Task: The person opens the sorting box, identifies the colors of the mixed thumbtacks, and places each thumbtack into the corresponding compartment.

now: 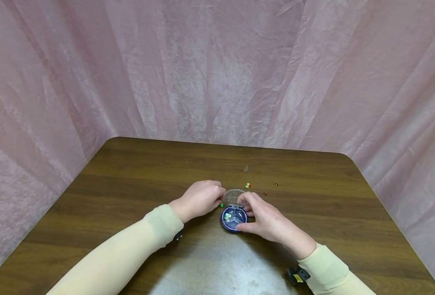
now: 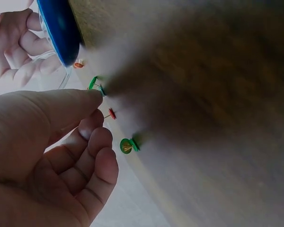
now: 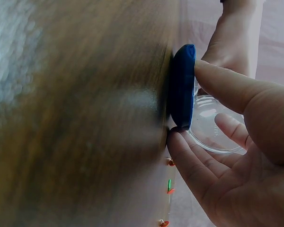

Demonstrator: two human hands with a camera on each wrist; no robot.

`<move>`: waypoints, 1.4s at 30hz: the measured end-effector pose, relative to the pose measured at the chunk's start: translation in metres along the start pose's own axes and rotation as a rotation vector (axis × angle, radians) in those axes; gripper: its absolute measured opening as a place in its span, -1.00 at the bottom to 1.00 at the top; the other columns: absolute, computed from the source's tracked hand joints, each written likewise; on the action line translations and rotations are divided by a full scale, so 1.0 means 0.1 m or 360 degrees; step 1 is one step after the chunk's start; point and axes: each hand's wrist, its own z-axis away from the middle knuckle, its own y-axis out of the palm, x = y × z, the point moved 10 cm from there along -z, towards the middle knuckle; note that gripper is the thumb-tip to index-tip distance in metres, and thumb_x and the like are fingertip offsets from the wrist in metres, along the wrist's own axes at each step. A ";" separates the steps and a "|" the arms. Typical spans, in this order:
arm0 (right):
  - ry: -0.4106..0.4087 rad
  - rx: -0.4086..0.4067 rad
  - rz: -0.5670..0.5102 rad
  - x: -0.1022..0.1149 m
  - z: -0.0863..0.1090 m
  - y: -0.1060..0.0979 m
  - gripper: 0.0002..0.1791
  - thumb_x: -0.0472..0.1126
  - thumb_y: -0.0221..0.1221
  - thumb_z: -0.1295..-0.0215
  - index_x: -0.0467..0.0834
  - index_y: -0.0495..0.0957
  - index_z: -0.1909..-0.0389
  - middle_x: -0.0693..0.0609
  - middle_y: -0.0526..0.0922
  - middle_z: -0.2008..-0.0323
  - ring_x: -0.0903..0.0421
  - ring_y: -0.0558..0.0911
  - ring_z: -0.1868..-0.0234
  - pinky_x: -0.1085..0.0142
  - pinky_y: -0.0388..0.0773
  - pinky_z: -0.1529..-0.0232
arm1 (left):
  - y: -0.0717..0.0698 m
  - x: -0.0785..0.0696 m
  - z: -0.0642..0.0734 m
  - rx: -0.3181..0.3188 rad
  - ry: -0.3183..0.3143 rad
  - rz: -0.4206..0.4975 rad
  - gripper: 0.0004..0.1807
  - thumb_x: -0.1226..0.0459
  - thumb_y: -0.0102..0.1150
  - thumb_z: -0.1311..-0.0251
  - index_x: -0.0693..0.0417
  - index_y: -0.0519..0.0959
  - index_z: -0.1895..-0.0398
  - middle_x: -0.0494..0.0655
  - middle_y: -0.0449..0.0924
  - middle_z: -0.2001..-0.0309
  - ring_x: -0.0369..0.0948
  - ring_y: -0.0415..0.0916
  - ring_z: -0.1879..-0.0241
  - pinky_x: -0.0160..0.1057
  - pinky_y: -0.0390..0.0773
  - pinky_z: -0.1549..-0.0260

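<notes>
A round blue pill case (image 1: pixel 234 230) sits on the table with its clear lid (image 1: pixel 232 197) raised. Several green thumbtacks (image 1: pixel 227 216) lie in its left compartment. My right hand (image 1: pixel 267 219) grips the case, thumb (image 3: pixel 217 78) on the near rim and fingers around the side and behind the lid. Just left of the case, my left hand (image 1: pixel 202 198) pinches a green thumbtack (image 2: pixel 93 83) between thumb and index finger, close over the tabletop. The left hand's other fingers are curled in. Part of that tack is hidden behind the thumb.
Beyond the case, green thumbtacks (image 1: pixel 247 185) and a red thumbtack (image 1: pixel 250 185) lie close together. Two more red tacks, one nearer (image 1: pixel 265 194) and one farther right (image 1: pixel 276 184), rest on the brown wooden table (image 1: pixel 147 164). A pink curtain (image 1: pixel 217 73) hangs behind.
</notes>
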 end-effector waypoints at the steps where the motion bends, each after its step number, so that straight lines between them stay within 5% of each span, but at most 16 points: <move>1: -0.0002 0.0000 0.0001 0.00 0.00 0.00 -0.38 -0.17 0.63 -0.27 -0.14 0.49 -0.20 -0.03 0.57 -0.11 0.00 0.72 -0.11 0.15 0.72 -0.16 | 0.00 0.00 0.01 -0.0006 0.0004 -0.0009 -0.77 0.32 0.51 -0.36 -0.07 0.66 0.43 -0.21 0.53 0.41 -0.20 0.50 0.41 -0.15 0.60 0.36; 8: -0.0026 -0.0001 0.0011 0.01 -0.01 0.00 -0.38 -0.17 0.63 -0.27 -0.14 0.48 -0.19 -0.03 0.58 -0.11 0.00 0.72 -0.10 0.16 0.73 -0.15 | -0.08 0.09 0.09 -0.0066 -0.0087 0.0076 -0.88 0.32 0.48 -0.38 -0.05 0.73 0.33 -0.19 0.59 0.34 -0.20 0.57 0.35 -0.15 0.64 0.31; 13: -0.0045 0.0010 0.0008 0.02 -0.02 0.00 -0.39 -0.17 0.62 -0.28 -0.14 0.48 -0.20 -0.05 0.57 -0.14 0.00 0.72 -0.11 0.16 0.72 -0.16 | -0.16 0.28 0.18 -0.0116 -0.0266 0.0350 -0.89 0.30 0.43 -0.44 -0.09 0.72 0.28 -0.25 0.58 0.31 -0.24 0.54 0.32 -0.18 0.60 0.26; 17: -0.0045 0.0011 0.0005 0.03 -0.03 0.00 -0.39 -0.19 0.62 -0.28 -0.14 0.48 -0.20 -0.06 0.58 -0.15 -0.01 0.72 -0.10 0.15 0.72 -0.16 | -0.18 0.41 0.28 -0.0112 -0.0417 0.0903 -0.93 0.29 0.36 -0.52 -0.03 0.72 0.22 -0.25 0.60 0.31 -0.23 0.52 0.29 -0.19 0.55 0.22; 23: -0.0032 0.0007 0.0009 0.03 -0.01 0.00 -0.38 -0.18 0.63 -0.27 -0.16 0.48 -0.20 -0.07 0.58 -0.15 -0.02 0.72 -0.10 0.18 0.73 -0.15 | -0.18 0.39 0.39 -0.0154 -0.0565 0.2124 -0.89 0.29 0.26 -0.61 0.17 0.68 0.02 -0.10 0.59 0.26 -0.15 0.54 0.23 -0.16 0.58 0.11; 26: -0.0025 0.0006 0.0008 0.03 -0.01 0.00 -0.37 -0.18 0.63 -0.27 -0.16 0.48 -0.21 -0.07 0.58 -0.15 -0.02 0.73 -0.09 0.18 0.73 -0.15 | -0.26 0.28 0.40 -0.0235 -0.0469 0.2661 -0.92 0.36 0.15 -0.65 0.17 0.64 0.01 -0.07 0.58 0.24 -0.16 0.54 0.21 -0.25 0.60 0.10; 30: -0.0021 -0.0003 -0.0002 0.03 0.00 -0.01 -0.37 -0.19 0.64 -0.26 -0.16 0.49 -0.20 -0.06 0.58 -0.13 -0.03 0.72 -0.09 0.17 0.73 -0.15 | -0.49 0.08 0.43 -0.0301 -0.0222 0.3029 -0.88 0.36 0.09 -0.69 0.05 0.64 0.04 -0.11 0.55 0.23 -0.18 0.50 0.20 -0.31 0.60 0.08; 35: -0.0018 -0.0010 -0.0010 0.01 -0.01 -0.02 -0.38 -0.21 0.63 -0.26 -0.15 0.49 -0.19 -0.04 0.58 -0.10 -0.03 0.72 -0.08 0.15 0.73 -0.14 | -0.77 -0.15 0.47 -0.0304 0.0031 0.3184 -0.86 0.33 0.07 -0.71 0.02 0.62 0.06 -0.13 0.46 0.24 -0.17 0.42 0.19 -0.29 0.54 0.07; 42: -0.0026 0.0000 -0.0017 0.01 -0.02 -0.02 -0.38 -0.22 0.63 -0.26 -0.17 0.48 -0.20 -0.06 0.58 -0.10 -0.03 0.72 -0.09 0.14 0.73 -0.14 | -0.96 -0.31 0.50 -0.0288 0.0202 0.3169 -0.90 0.29 0.15 -0.68 0.00 0.63 0.10 -0.16 0.46 0.26 -0.17 0.39 0.21 -0.26 0.46 0.11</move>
